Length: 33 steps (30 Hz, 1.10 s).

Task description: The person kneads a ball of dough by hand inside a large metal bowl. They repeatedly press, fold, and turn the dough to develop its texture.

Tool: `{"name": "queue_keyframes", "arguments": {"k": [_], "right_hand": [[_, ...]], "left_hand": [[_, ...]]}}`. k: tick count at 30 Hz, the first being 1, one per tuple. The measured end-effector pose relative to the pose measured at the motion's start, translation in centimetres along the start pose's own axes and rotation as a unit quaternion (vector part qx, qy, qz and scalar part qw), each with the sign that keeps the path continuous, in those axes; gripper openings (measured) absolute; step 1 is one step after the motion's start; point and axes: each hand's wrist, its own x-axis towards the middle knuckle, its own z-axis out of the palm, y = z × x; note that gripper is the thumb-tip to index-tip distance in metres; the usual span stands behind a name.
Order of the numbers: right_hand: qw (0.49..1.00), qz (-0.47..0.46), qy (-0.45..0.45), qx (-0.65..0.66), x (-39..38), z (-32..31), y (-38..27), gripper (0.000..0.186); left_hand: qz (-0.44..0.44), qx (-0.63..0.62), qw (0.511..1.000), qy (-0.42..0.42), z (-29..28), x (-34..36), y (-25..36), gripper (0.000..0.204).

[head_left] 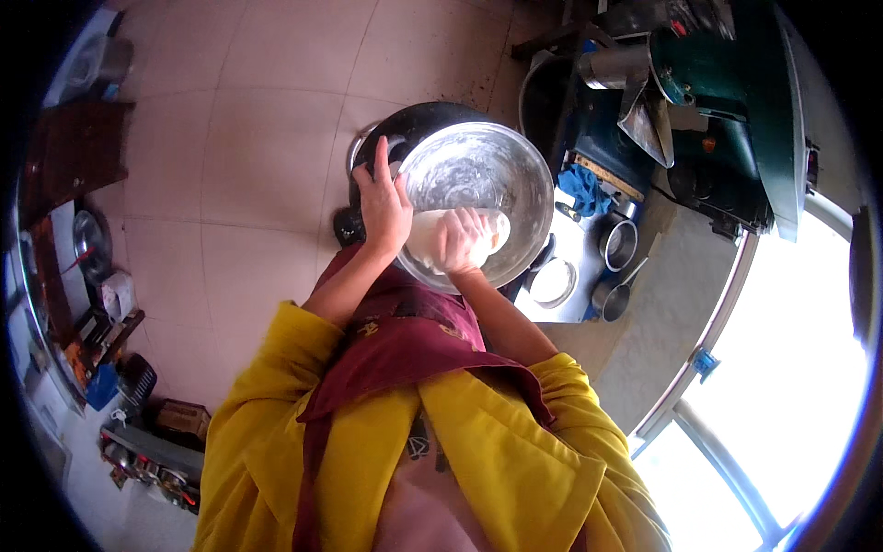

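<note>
Evidently, we are bearing down on the white dough (425, 237) with our right hand (463, 241), its fingers curled in together against the lump; whether they also pinch a fold, we cannot tell. The dough lies inside the steel bowl (526, 177), toward seven o'clock from its centre, on our own side, where we judge our weight comes down most easily through the forearm. Our left hand (384, 210) is at the bowl's nine o'clock edge, spread, index finger stretched toward twelve and thumb by the rim, probably to steady the bowl against the push. Under the bowl a dark round base (418, 118) shows from nine to twelve; that spot, right before our maroon apron (405, 354), likely suits pressing from above. A blue cloth (586, 189) lies at three o'clock and a saucepan (611, 302) at four, both outside the bowl, which presumably leaves our right arm room.
</note>
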Motion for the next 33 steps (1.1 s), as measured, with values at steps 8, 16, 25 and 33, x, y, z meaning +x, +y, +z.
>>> {"name": "queue_keyframes", "arguments": {"k": [8,16,25,33], "right_hand": [[0.998,0.001,-0.041,0.056,6.0,4.5,2.8,0.009],[0.995,-0.065,-0.01,0.075,10.1,6.9,4.2,0.018],[0.972,0.107,-0.21,-0.006,11.0,4.0,2.0,0.025],[0.989,0.07,-0.102,0.084,2.0,-2.3,-1.1,0.016]], "left_hand": [[-0.008,0.002,1.0,-0.026,-0.4,0.7,0.1,0.072],[-0.006,0.028,0.999,-0.027,-0.2,0.4,-0.3,0.074],[0.033,0.073,0.996,0.032,0.8,1.0,-0.6,0.072],[0.043,0.069,0.996,0.044,0.7,0.6,-0.2,0.077]]}}
